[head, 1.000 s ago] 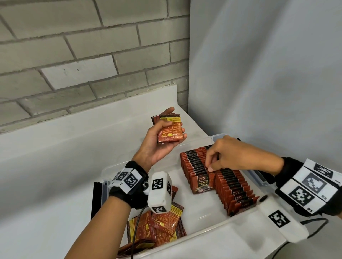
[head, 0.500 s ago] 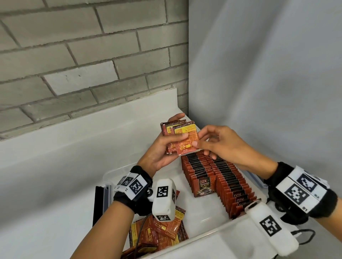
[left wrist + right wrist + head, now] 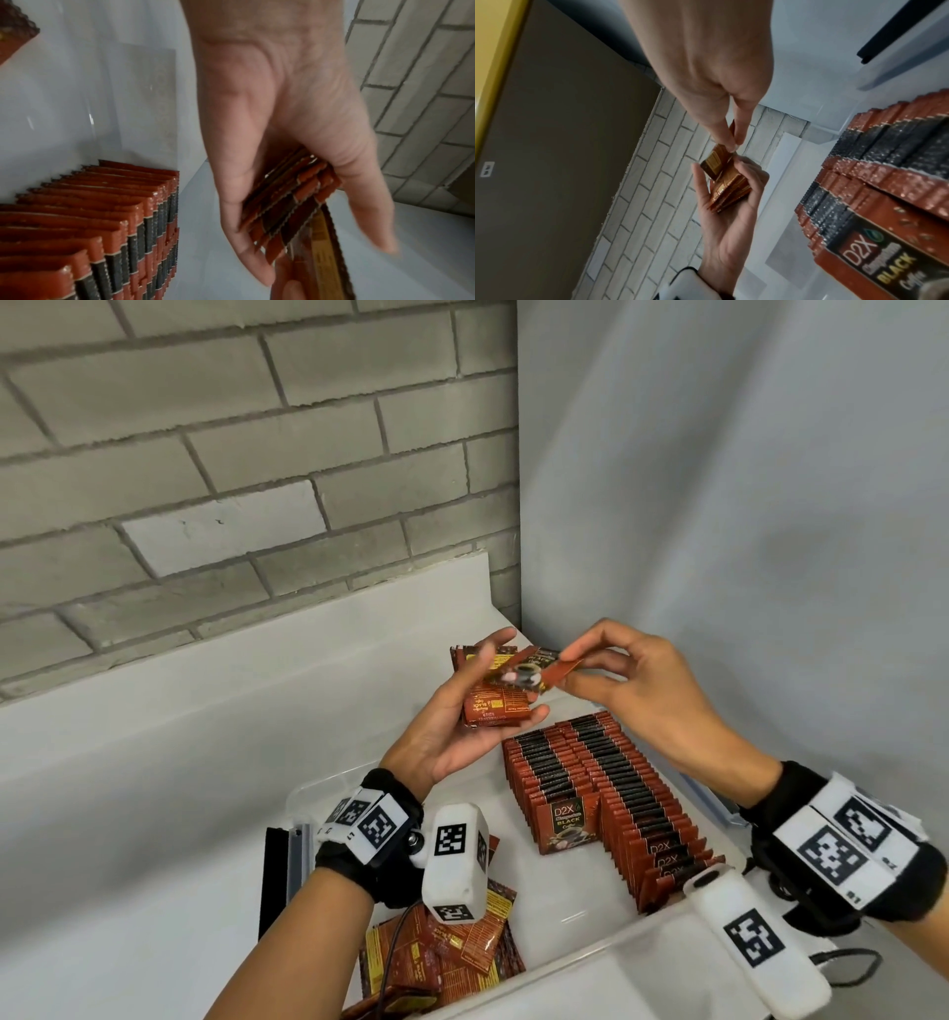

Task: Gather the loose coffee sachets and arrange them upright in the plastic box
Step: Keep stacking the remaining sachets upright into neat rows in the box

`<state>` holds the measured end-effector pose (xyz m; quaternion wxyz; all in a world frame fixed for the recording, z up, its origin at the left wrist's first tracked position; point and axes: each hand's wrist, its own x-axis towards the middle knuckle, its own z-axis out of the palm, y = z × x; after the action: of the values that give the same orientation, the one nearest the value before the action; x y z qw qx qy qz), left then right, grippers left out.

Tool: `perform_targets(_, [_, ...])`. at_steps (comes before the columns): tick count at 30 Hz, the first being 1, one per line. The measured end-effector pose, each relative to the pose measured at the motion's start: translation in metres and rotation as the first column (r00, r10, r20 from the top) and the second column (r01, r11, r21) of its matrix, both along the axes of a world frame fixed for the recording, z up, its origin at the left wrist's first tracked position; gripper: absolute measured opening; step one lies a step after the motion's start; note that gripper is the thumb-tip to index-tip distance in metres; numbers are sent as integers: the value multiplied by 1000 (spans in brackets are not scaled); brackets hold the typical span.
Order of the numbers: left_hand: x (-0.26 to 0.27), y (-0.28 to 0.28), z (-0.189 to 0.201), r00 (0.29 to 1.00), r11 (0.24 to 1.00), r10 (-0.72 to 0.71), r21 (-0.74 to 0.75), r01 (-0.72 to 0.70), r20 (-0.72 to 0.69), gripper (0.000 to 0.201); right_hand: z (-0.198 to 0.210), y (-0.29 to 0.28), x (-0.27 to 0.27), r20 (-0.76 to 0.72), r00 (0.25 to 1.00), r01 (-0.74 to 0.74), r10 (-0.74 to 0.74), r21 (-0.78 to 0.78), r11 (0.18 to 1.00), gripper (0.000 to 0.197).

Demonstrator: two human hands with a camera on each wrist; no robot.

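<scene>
Left wrist band (image 3: pixel 367 834): black fabric cuff, lower centre-left of head view; white tiles with black square-code markers strapped on top.
Left camera pod (image 3: pixel 454 857): white rounded block beside the cuff, code markers on three visible faces; small metal ball joint at the cuff side; thin black cable running down from it.
Right wrist band (image 3: pixel 852 852): black cuff, lower right; white strap carrying several code markers, tiny printed digits at the edges.
Right camera pod (image 3: pixel 744 942): white elongated block, one code marker, dark oval slot at its upper end; black cable loop at lower right.
Forearms: bare, no sleeves.
</scene>
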<state>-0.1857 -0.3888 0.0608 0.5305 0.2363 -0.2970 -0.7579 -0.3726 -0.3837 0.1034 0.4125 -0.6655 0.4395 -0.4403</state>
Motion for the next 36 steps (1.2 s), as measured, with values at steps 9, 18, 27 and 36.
perform_targets(9, [1, 3, 0, 997, 999, 3, -40, 0, 81, 63, -4, 0, -1, -94, 995, -17, 23, 61, 998, 16])
perform_targets(18, [2, 1, -4, 993, 996, -22, -84, 32, 117, 67, 6, -3, -4, 98, 993, -85, 61, 260, 962, 23])
perform_targets(27, [3, 0, -4, 999, 998, -1, -58, 4, 42, 82, 8, -3, -23, -58, 973, -189, 222, 345, 919, 13])
perform_targets(36, [5, 0, -4, 999, 999, 30, -37, -29, 33, 78, -25, 24, -34, -574, 753, -290, 321, 149, 945, 14])
